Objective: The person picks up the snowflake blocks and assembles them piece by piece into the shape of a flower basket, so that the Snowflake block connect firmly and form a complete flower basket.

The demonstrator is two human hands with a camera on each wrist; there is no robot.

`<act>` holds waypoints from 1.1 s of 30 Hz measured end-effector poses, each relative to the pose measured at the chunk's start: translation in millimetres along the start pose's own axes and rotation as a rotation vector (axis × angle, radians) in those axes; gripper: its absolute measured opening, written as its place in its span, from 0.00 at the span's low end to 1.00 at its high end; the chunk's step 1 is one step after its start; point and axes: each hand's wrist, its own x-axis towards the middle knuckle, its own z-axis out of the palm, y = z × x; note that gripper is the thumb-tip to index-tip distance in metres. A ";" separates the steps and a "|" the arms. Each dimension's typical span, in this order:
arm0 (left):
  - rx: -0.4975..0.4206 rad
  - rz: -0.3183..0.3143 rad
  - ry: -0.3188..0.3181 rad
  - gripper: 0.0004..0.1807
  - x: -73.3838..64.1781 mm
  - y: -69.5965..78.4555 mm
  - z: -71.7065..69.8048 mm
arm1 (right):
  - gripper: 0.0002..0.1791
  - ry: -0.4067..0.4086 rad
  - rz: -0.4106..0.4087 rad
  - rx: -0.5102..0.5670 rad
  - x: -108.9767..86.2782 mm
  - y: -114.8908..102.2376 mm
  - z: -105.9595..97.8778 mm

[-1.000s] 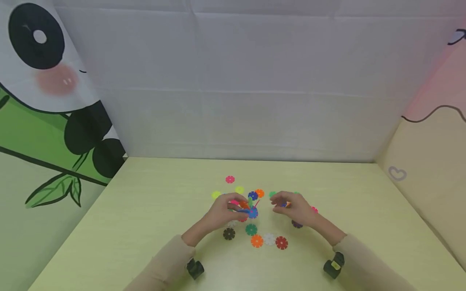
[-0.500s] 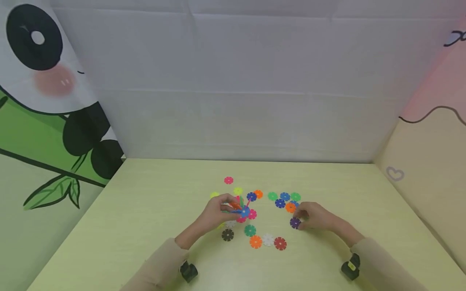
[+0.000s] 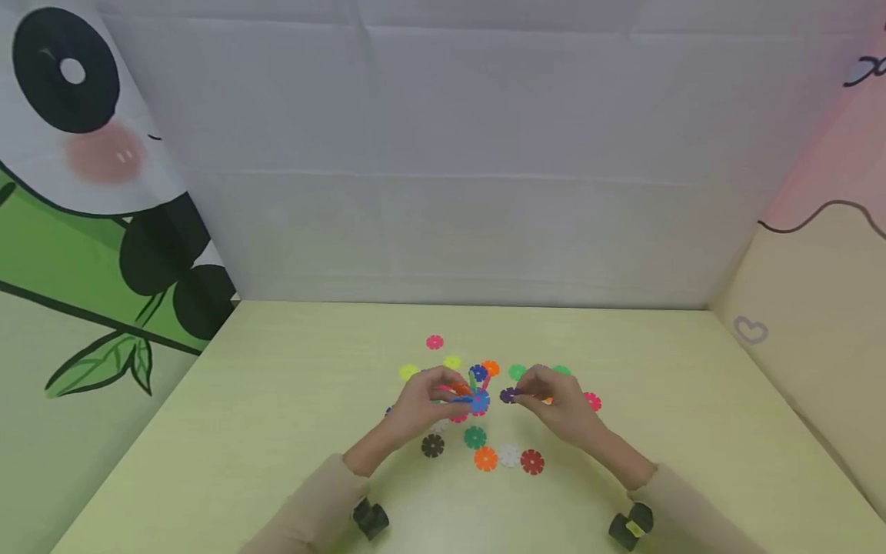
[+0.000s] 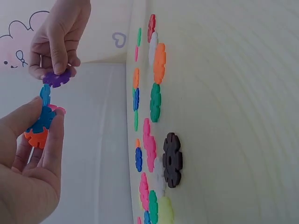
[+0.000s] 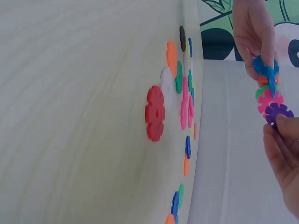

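Observation:
Above the table, my left hand [image 3: 424, 408] grips a cluster of interlocked notched plastic discs [image 3: 479, 401]. Blue, orange, pink and green pieces show in it. My right hand [image 3: 564, 404] pinches a single purple notched disc [image 3: 508, 395] between thumb and fingers, just right of the cluster. In the left wrist view the purple disc [image 4: 57, 79] comes right up to the edge of an upright blue disc [image 4: 45, 94]. From the right wrist, the same purple disc [image 5: 278, 112] overlaps the lower edge of the pink disc [image 5: 270, 99]. My left fingers hide part of the cluster.
Several loose discs lie flat on the pale table [image 3: 277, 431]. Nearest me are a black one [image 3: 433, 445], a dark green one [image 3: 474, 437], an orange one [image 3: 486, 458], a white one [image 3: 510, 455] and a red one [image 3: 532, 462]. A white wall [image 3: 443, 231] stands behind.
My right hand went right to the purple disc on the table, picked it up, and brought it back left beside the cluster. My left hand shifted slightly left, then back, still holding the cluster.

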 end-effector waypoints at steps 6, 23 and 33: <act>-0.025 0.003 0.025 0.13 -0.2 0.8 2.7 | 0.11 0.065 -0.077 0.075 5.4 -9.5 13.7; -0.082 -0.003 0.056 0.14 0.4 -1.7 2.4 | 0.11 0.133 0.010 0.229 5.5 -7.1 20.3; -0.108 -0.015 0.055 0.15 -0.6 -6.7 2.8 | 0.08 0.122 0.110 0.347 6.0 -6.2 21.6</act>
